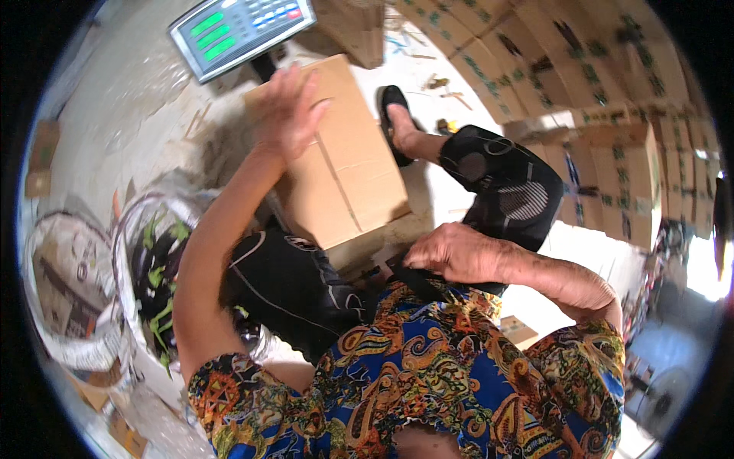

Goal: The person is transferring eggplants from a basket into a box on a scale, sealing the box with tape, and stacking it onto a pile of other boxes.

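A closed cardboard box lies before me, between my legs, its top seam running lengthwise. Over its far left part is my left hand, blurred, with fingers spread; whether it touches the box I cannot tell. My right hand is at my lap near the box's near edge, its fingers closed on a black strap or tool part, which is partly hidden. Beyond the box stands a digital scale's display and keypad, with green lit panels.
To the left, a white woven sack holds eggplants with green stems, beside another open sack. Stacked cardboard cartons fill the right side. Scraps litter the floor beyond my foot.
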{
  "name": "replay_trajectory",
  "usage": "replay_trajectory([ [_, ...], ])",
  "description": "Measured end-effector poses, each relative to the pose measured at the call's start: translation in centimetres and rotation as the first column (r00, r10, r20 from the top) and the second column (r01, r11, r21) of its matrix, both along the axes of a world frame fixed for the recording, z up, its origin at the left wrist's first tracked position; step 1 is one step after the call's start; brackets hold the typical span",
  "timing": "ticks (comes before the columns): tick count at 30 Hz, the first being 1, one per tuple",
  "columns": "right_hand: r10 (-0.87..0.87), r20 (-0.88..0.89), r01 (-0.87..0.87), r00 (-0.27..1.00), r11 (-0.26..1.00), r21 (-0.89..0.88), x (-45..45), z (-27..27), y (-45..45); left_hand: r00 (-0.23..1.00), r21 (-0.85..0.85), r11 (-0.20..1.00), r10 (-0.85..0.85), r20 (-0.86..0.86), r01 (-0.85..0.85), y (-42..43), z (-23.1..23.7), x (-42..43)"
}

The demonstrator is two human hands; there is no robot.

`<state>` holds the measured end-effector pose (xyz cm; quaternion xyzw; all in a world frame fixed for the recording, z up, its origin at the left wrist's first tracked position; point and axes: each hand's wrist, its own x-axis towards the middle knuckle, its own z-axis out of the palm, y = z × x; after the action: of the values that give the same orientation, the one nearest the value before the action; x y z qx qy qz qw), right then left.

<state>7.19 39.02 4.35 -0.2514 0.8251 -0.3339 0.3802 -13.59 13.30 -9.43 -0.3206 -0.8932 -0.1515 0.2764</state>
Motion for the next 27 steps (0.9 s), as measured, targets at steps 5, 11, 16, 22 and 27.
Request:
replay_trajectory([
  [5,-0.608,0.029,0.599,0.793,0.771,-0.215,-4.9,8.2,4.4,0.998,-0.151,0.988,0.048,0.031,-0.042,-0.8,-0.7,-1.7],
  [11,-0.895,-0.181,0.9,0.407,0.427,-0.089,-5.3,-1.8,20.1,0.914,-0.176,0.984,0.071,0.399,0.001,2.3,5.0,-0.7],
  [16,-0.759,-0.247,0.769,0.602,0.469,0.434,2.0,-15.9,25.6,0.96,-0.166,0.984,0.103,0.259,-0.061,0.6,1.8,-3.5],
  [22,-0.768,-0.424,0.864,0.48,0.33,0.38,0.6,-25.4,25.7,0.937,-0.315,0.946,0.179,0.298,-0.08,1.8,2.9,-4.0],
  [27,-0.706,-0.49,0.842,0.512,0.3,0.448,-5.4,-27.9,23.6,0.906,-0.277,0.949,0.242,0.349,-0.147,2.3,3.9,-3.2],
])
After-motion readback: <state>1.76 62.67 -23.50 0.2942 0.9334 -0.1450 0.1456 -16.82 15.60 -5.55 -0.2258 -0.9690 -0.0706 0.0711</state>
